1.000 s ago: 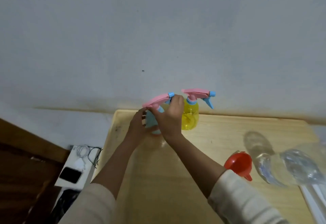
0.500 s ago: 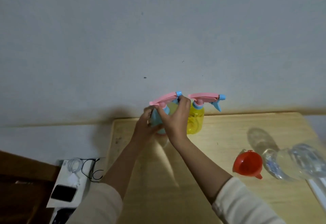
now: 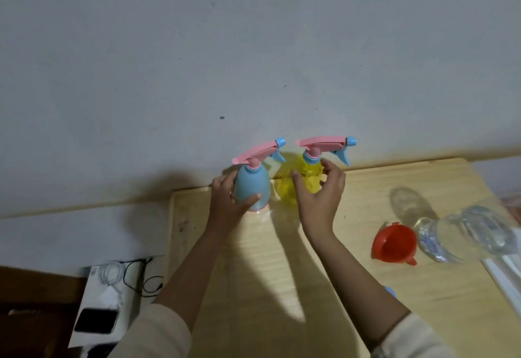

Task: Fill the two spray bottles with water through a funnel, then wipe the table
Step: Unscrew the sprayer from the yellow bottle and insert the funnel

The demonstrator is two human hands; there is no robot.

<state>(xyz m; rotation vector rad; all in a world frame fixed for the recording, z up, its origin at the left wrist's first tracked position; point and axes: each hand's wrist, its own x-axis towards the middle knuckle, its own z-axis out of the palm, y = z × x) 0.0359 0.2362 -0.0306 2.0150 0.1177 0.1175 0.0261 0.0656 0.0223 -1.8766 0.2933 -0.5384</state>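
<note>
Landmark: light wooden table [image 3: 366, 287]. Off its left edge, a white box [image 3: 98, 295] carries coiled cables and a dark phone. At the table's far edge, the left hand [image 3: 228, 202] grips the opaque blue egg-shaped spray bottle [image 3: 252, 188], thumb across its front; pink trigger head fitted. Just right of it stands the translucent yellow spray bottle [image 3: 310, 174], grasped by the right hand [image 3: 318, 199], fingers curled around its body. Toward the table's right side rest a red plastic funnel [image 3: 393, 242] and a clear plastic water bottle [image 3: 465, 233]
</note>
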